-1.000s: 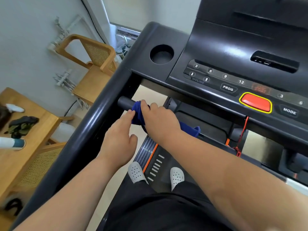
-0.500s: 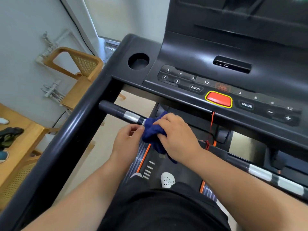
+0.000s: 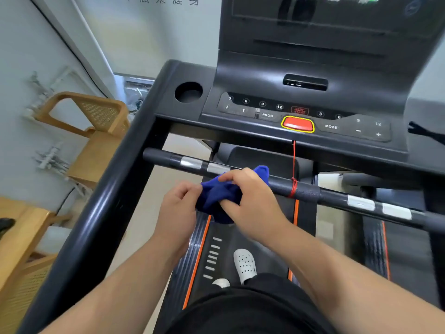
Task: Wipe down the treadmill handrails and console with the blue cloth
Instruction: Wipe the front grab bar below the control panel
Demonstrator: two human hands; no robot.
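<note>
Left rail (image 3: 108, 201) runs from 7 toward 12 o'clock, neither hand on it; left hand (image 3: 179, 208) sits at 9 o'clock of the cloth (image 3: 216, 198), fingers curled onto its left edge; cloth is bunched mid-frame, one corner lapped over the bar (image 3: 310, 192), the rest hanging just under it; right hand (image 3: 250, 203) at 3 o'clock of the cloth, thumb and fingers clamped on the bunch; hands close together, cloth between them.

Step, as I judge it: wiping the bar around mid-span, or regathering the cloth; console (image 3: 252, 75) at 12 o'clock looks not yet done. Next calls for a firm wrap round the bar and a slide toward 3 o'clock, minding the red cord (image 3: 294, 162) knotted on the bar just right of my hand.

Writing, left to right: 3, 6, 9, 12, PROG; red lettering too blurred; 3, 6, MODE, 12, minus, plus; red button (image 3: 298, 123) shows no label; wall characters at 11 o'clock cut off; no brand readable.
</note>
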